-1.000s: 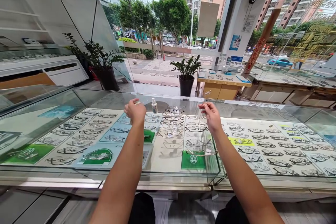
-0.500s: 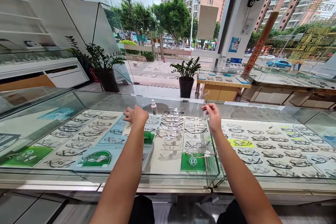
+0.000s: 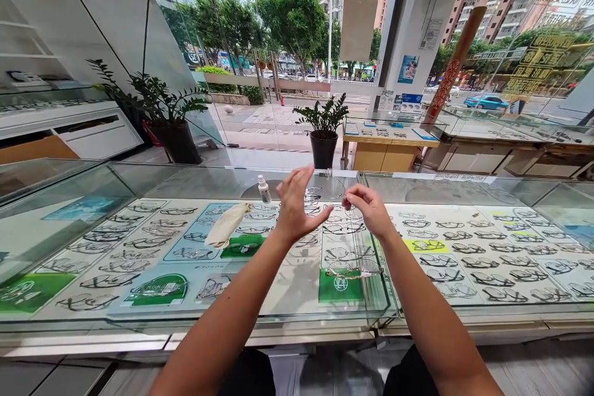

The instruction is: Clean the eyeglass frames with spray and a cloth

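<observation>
Thin-rimmed glasses [image 3: 335,188] are pinched in my right hand [image 3: 369,207], above the glass counter at the centre. To their left is my left hand [image 3: 297,207], with fingers raised, thumb stretched out and nothing held. A cream cloth [image 3: 228,224] lies on the counter top to the left of my left hand. Behind the cloth a small white bottle [image 3: 263,189] stands upright. Beneath my hands, a column of glasses shows, partly covered by my left hand.
The glass display counter [image 3: 315,329] spans the view, with many glasses inside in rows. Beyond it are a potted plant [image 3: 323,145], another potted plant [image 3: 179,136] at the left and a wooden display table [image 3: 385,154] by the window.
My left hand has moved right, away from the cloth, which now lies on the counter, and is near the glasses. My right hand still holds the glasses, slightly lower. The view has shifted slightly.
</observation>
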`<action>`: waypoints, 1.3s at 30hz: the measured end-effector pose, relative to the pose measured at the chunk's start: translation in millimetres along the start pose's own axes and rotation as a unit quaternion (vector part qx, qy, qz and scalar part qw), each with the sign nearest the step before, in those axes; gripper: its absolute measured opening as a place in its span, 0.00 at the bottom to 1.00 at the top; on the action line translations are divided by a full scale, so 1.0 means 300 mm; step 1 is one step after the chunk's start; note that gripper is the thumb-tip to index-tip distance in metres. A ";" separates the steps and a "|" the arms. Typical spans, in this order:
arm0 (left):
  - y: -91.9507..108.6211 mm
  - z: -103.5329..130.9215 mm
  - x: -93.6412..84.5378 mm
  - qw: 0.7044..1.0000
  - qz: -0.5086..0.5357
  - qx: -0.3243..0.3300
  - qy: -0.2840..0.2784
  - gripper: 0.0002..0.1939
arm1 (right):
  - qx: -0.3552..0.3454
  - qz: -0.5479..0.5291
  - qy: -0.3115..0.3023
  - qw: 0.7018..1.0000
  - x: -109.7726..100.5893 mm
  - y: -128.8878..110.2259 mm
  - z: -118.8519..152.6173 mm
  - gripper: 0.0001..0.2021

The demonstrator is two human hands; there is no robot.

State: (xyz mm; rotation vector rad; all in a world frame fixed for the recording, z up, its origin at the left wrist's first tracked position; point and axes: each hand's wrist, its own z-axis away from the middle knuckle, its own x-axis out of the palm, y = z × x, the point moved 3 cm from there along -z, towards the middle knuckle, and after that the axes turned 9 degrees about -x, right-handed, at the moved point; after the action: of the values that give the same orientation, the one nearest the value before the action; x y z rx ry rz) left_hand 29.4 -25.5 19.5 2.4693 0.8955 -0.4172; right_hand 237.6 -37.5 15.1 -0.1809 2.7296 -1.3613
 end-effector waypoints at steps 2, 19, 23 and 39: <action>0.018 0.006 0.012 1.000 0.003 0.016 -0.014 0.45 | 0.009 -0.003 -0.022 1.000 0.008 0.000 0.001 0.13; 0.008 0.015 0.030 0.997 0.057 -0.025 -0.034 0.28 | 0.031 -0.008 -0.016 0.999 -0.001 0.000 -0.004 0.10; 0.017 0.018 0.028 0.993 0.090 -0.074 -0.015 0.26 | 0.002 0.020 0.024 1.000 -0.012 -0.011 -0.006 0.11; -0.009 0.017 -0.015 0.960 0.140 -0.216 0.111 0.27 | -0.105 0.223 0.138 0.959 0.059 -0.004 0.052 0.28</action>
State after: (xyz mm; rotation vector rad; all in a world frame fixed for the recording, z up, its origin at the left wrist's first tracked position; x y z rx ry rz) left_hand 23.6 -28.7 16.4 2.2088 0.6234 0.1460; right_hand 222.1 -53.1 6.3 0.6228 2.8758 -1.0348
